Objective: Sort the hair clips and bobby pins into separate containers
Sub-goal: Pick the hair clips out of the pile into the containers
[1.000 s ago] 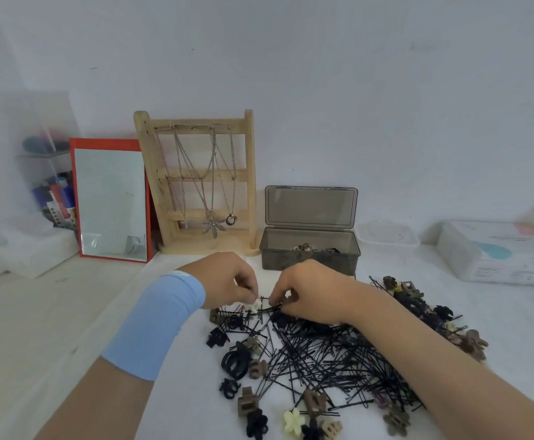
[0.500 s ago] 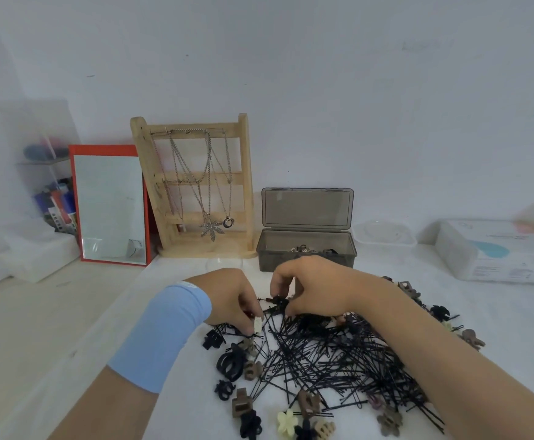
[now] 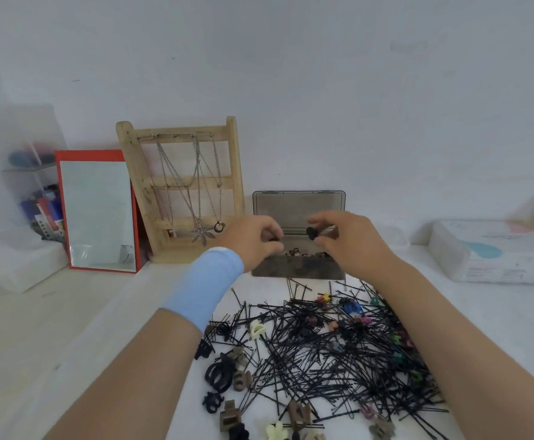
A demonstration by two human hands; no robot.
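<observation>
A tangled heap of black bobby pins (image 3: 323, 354) mixed with several small claw hair clips (image 3: 256, 328) covers the white table in front of me. Behind it stands an open smoky-grey plastic box (image 3: 297, 271) with several clips inside. Both my hands hover over that box. My right hand (image 3: 345, 239) pinches a small black hair clip (image 3: 311, 232) between thumb and fingertips. My left hand (image 3: 253, 241), above a light-blue wristband, has its fingers curled together over the box's left end; whether it holds something is hidden.
A wooden jewellery stand (image 3: 183, 192) with necklaces and a red-framed mirror (image 3: 97, 211) lean on the wall at back left. A clear organiser (image 3: 34, 192) stands far left. A white packet (image 3: 494, 252) lies at the right, a clear lid (image 3: 399, 236) behind my right hand.
Both hands rose from the pile and moved back over the open box. The right hand now carries a black clip. The camera tilted slightly down.
</observation>
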